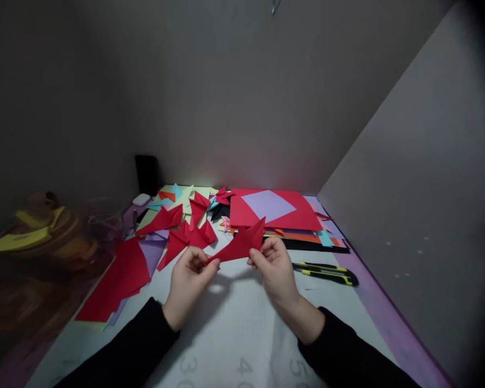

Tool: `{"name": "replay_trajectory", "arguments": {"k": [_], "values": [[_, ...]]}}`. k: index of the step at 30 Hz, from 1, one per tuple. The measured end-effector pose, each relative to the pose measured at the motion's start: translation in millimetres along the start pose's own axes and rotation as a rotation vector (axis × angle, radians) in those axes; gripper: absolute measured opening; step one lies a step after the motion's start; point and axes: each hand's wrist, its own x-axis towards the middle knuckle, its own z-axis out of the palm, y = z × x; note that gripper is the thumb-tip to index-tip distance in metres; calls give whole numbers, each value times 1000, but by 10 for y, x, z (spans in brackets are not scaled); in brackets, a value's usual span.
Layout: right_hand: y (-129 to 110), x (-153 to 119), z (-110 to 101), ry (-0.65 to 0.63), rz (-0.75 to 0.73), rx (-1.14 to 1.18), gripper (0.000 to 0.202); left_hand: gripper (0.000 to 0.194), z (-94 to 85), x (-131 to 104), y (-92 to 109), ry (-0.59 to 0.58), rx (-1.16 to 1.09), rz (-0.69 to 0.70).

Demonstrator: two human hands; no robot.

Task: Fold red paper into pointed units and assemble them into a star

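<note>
The left hand (192, 280) and right hand (275, 269) pinched opposite ends of the folded red paper (240, 243) above the table (372, 291), apparently to keep it taut and its creases accessible.

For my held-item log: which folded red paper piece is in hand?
The pointed red folded-paper piece, its slender end in the left hand, its wider end in the right hand; the other folded red pieces lie loose beyond.

A small white case (141, 200) lies just in front of a dark upright object (146, 172), with a blurred brown container (70, 242) farther left.
</note>
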Motion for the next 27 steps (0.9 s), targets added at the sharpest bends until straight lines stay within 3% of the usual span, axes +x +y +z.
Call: {"name": "replay_trajectory", "arguments": {"k": [5, 11, 13, 17, 19, 27], "values": [[98, 120, -67, 5, 26, 28, 33, 29, 1, 81, -84, 4, -127, -149], [171, 196, -133, 27, 34, -15, 33, 31, -55, 192, -167, 57, -133, -160], [169, 156, -108, -14, 45, -51, 32, 38, -51, 183, -154, -34, -102, -119], [153, 7, -31, -156, 57, -116, 28, 69, -19, 92, -62, -331, 31, -123], [152, -59, -2, -206, 59, -141, 26, 72, -5, 51, -9, -376, 110, -155], [148, -100, 22, -342, 87, 49, 37, 51, 18, 79, 41, -252, -3, -282]]}}
